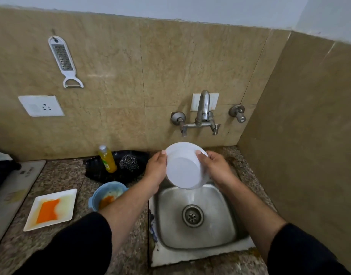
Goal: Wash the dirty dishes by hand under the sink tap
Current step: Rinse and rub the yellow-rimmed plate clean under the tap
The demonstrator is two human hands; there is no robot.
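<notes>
Facing viewer base-first, white bowl (pixel 182 171) clamped between left hand (pixel 157 165) and right hand (pixel 216 167) fingers, over sink (pixel 218 217).

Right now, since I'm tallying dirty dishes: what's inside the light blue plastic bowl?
Inside the light blue plastic bowl: orange and pale food residue. The left forearm hides its near right part.

Brightness: we see soft, even indoor light, moderately bright.
Shadows: we find only faint ones beside the grater (pixel 62 56) and under the tap (pixel 204 108).
Glare: the white bowl (pixel 183 171) looks nearly washed out to us; the sink (pixel 220 225) has a dull sheen.
Distortion: we see the far wall (pixel 170 66) bow along its top edge.
Sharpness: the middle is crisp; the near sleeves (pixel 81 245) go dark, soft.
</notes>
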